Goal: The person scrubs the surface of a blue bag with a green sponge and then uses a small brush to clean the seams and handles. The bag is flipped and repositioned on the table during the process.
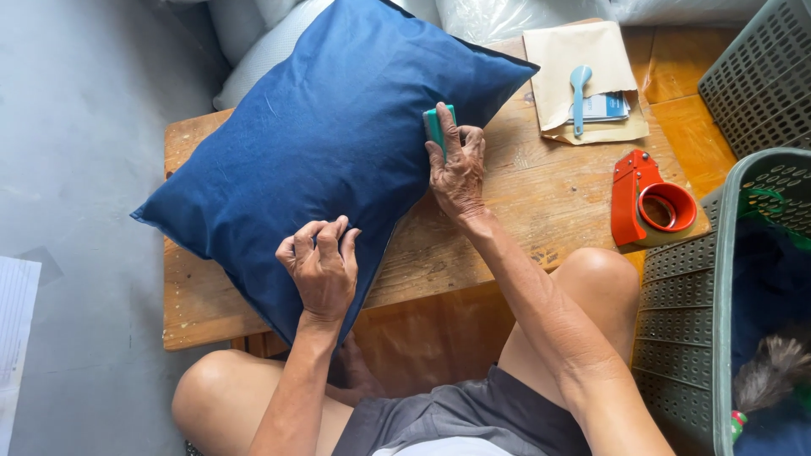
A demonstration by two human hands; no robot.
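Observation:
A dark blue pillow (321, 143) lies diagonally across a low wooden table (541, 194). My left hand (321, 270) presses down on the pillow's near edge with its fingers curled. Along the pillow's right edge, my right hand (458, 169) grips a small teal tool (434, 127), held against the fabric. What kind of tool it is I cannot tell.
A red tape dispenser (646, 203) sits on the table's right end. A tan envelope (583, 80) with a light blue spoon-shaped thing (579, 97) lies at the back right. Grey-green plastic baskets (726, 279) stand to the right. My bare knees are below the table.

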